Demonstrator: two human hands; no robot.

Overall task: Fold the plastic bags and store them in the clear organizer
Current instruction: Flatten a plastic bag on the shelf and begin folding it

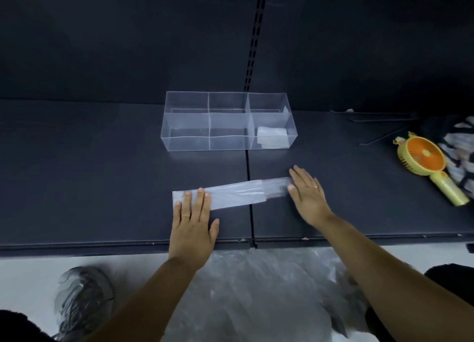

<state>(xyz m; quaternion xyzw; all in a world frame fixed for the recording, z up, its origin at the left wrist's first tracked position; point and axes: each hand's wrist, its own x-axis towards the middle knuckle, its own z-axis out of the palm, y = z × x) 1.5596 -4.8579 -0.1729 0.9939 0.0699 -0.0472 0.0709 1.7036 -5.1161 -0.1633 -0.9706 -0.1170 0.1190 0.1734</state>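
Note:
A clear plastic bag (237,195), folded into a long narrow strip, lies flat on the dark shelf (102,175). My left hand (193,222) presses flat on the strip's left end, fingers apart. My right hand (309,195) lies flat against its right end, palm down, gripping nothing. Behind the strip stands the clear organizer (187,139) with several compartments. A folded bag (272,136) lies in its near right compartment. A pile of loose plastic bags (256,290) sits below the shelf's front edge.
A yellow and orange hand-held fan (425,162) lies at the right, next to a patterned cloth (459,146). Thin black rods (384,126) rest behind the fan. A grey shoe (82,298) is on the pale floor, lower left.

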